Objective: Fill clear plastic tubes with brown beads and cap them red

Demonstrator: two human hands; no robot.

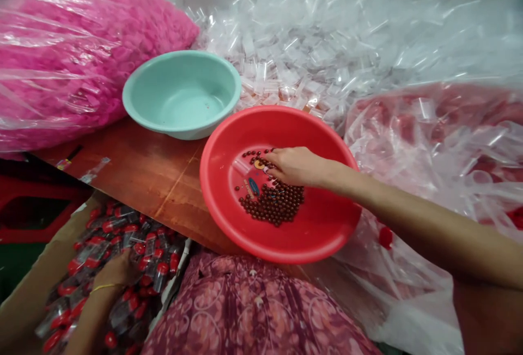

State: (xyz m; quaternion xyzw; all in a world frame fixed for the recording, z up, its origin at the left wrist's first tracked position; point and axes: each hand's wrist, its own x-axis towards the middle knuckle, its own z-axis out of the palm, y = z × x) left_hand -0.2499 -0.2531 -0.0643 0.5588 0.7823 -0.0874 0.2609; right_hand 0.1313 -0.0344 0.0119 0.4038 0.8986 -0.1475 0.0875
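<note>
My right hand (296, 165) reaches into a red basin (327, 230), its fingers stretched out and slightly apart among small round brown balls (275, 202). Most of the balls lie heaped on the basin's floor below the hand, with a few scattered around a printed label. At lower left, my left hand (116, 270), with a yellow band on the wrist, is down in a box (53, 257) of small clear tubes with red caps (157, 257). Its fingers are blurred and partly hidden, so their grip does not show.
A pale green basin (175, 91) stands behind the red one on a brown board (163, 175). Left of it bulges a clear bag of pink pieces (93, 44). Many clear plastic tubes (294, 66) pile up behind. Plastic bags with red pieces (433, 132) lie at right.
</note>
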